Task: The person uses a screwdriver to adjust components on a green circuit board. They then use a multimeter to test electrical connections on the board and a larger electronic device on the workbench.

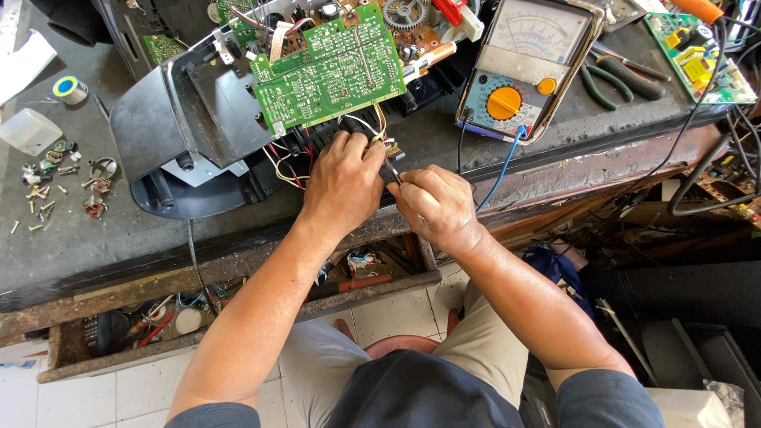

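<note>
My left hand [342, 181] rests against the open black casing [170, 119] of an electronic device, its fingers closed on a small part with thin wires just below the raised green circuit board [333, 67]. My right hand [434, 204] is right beside it, pinching a slim dark tool whose tip [394, 172] points at the same bundle of wires. The two hands touch near the workbench's front edge. What the left fingers grip is mostly hidden.
An analogue multimeter [525, 63] with an orange dial stands at the right, its blue lead trailing down. Pliers [622, 79] and another green board [697, 59] lie far right. Loose screws [47, 190], a solder roll [70, 89] and a plastic box [30, 131] lie left. An open drawer [238, 305] sits below.
</note>
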